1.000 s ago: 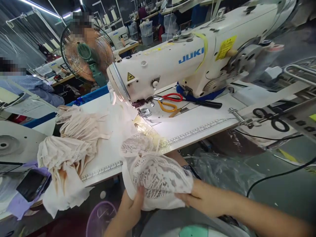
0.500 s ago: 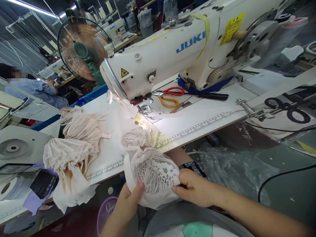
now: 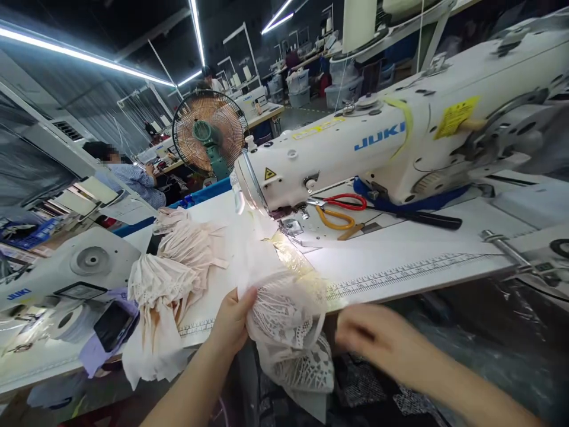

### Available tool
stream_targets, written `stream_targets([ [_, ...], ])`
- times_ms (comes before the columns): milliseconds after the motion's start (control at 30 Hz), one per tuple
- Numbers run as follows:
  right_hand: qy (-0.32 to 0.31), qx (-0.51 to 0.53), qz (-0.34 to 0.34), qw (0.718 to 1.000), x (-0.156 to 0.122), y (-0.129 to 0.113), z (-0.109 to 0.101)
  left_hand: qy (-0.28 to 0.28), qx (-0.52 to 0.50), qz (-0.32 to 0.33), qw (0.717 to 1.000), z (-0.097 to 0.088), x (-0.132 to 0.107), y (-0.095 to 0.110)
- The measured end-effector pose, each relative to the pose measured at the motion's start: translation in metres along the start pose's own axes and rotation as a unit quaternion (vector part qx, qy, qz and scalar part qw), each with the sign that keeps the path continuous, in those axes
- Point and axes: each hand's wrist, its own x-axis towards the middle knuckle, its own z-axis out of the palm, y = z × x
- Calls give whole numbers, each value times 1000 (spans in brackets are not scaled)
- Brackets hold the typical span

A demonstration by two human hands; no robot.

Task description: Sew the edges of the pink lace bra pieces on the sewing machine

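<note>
My left hand (image 3: 233,320) grips a piece of white lace fabric (image 3: 288,332) at the front edge of the sewing table (image 3: 400,261); the lace hangs down over the edge. My right hand (image 3: 377,341) is just right of the lace, apart from it and smeared by motion, so its fingers are unclear. The lace trails up toward the presser foot (image 3: 291,225) of the white JUKI sewing machine (image 3: 377,142).
A heap of cream lace pieces (image 3: 178,267) lies at the table's left. Red and yellow scissors (image 3: 338,207) lie under the machine arm. A phone (image 3: 111,325) rests at the left, a fan (image 3: 208,133) stands behind. A person in a striped shirt (image 3: 133,178) sits far left.
My left hand has lifted the lace up to the table edge. My right hand has let go of it and moved away to the right. The camera has tilted up.
</note>
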Motion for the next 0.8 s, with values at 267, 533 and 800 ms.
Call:
stream_targets([
  [267,-19,147,0,989,62,-3,2,-84,208,33,974,8,-3,-19],
  [533,-93,119,-54,987,63,-2,-2,-188,376,90,903,20,2,-4],
  [800,-39,56,-51,996,65,-6,6,-122,210,72,967,35,11,-4],
])
